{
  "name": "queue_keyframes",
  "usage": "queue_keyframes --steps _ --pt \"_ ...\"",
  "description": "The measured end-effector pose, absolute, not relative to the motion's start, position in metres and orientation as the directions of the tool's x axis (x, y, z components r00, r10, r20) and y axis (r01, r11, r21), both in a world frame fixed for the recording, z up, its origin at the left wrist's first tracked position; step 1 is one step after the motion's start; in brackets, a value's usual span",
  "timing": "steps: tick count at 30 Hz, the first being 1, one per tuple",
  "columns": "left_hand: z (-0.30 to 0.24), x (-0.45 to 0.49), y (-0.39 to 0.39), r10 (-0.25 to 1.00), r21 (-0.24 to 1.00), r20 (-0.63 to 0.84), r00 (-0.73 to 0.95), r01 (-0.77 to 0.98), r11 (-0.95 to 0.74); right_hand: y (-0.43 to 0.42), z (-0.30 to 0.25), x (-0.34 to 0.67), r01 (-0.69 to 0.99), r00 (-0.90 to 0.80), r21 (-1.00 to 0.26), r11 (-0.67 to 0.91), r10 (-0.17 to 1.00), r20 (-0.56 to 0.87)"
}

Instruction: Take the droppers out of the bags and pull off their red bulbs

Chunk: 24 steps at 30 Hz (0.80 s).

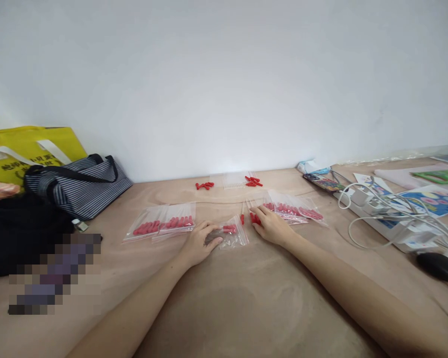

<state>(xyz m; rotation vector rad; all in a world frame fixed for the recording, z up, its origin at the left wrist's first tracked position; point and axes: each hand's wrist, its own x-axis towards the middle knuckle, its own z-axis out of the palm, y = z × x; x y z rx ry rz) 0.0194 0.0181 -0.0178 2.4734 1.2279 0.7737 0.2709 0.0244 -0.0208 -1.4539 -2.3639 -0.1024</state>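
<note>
My left hand (198, 244) rests low on the table, its thumb and fingers around the left end of a clear zip bag (236, 239). A few small red stick-like pieces (229, 228) lie in that bag near its far edge. My right hand (272, 226) is just to the right, thumb and fingertips about some red pieces (254, 218); how firmly they grip is hard to see. One loose red piece (242, 219) lies between the bag and my right hand. Filled zip bags (289, 211) overlap beyond my right hand. More filled bags (177, 222) lie left of my left hand.
Two loose red groups (204, 186) (254, 182) lie near the wall, with flat clear bags (233, 180) between them. At left are a striped bag (85, 186), a yellow bag (33, 141) and a small bottle (80, 225). Cables (386, 217) and a black mouse (439, 266) occupy the right.
</note>
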Motion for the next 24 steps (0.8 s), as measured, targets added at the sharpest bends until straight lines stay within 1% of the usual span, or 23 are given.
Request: queue_keyframes --steps 3,8,10,12,14,16,19,24 --pt "-0.017 0.020 0.018 0.797 0.456 0.342 0.498 0.653 -0.604 0.025 -0.022 0.270 0.880 -0.391 -0.118 0.459 0.844 0.366" --pt "-0.016 0.020 0.018 0.803 0.464 0.336 0.492 0.656 -0.596 0.020 -0.016 0.268 0.864 -0.438 -0.061 0.500 0.806 0.398" --pt "-0.017 0.020 0.018 0.802 0.468 0.338 0.493 0.651 -0.598 0.018 -0.015 0.266 0.850 -0.435 -0.098 0.517 0.794 0.425" --pt "-0.017 0.020 0.018 0.799 0.468 0.342 0.495 0.647 -0.602 0.018 -0.015 0.264 0.813 -0.422 -0.194 0.549 0.785 0.454" --pt "-0.017 0.020 0.017 0.798 0.468 0.343 0.496 0.646 -0.603 0.018 -0.017 0.260 0.742 -0.430 -0.304 0.598 0.772 0.469" --pt "-0.016 0.021 0.016 0.792 0.473 0.337 0.510 0.635 -0.610 0.018 -0.019 0.256 0.683 -0.453 -0.371 0.629 0.764 0.460" --pt "-0.015 0.021 0.015 0.757 0.480 0.329 0.564 0.591 -0.649 0.017 -0.018 0.249 0.670 -0.494 -0.383 0.636 0.767 0.410" --pt "-0.013 0.020 0.015 0.735 0.479 0.330 0.593 0.566 -0.671 0.011 -0.015 0.242 0.720 -0.525 -0.322 0.615 0.786 0.326"
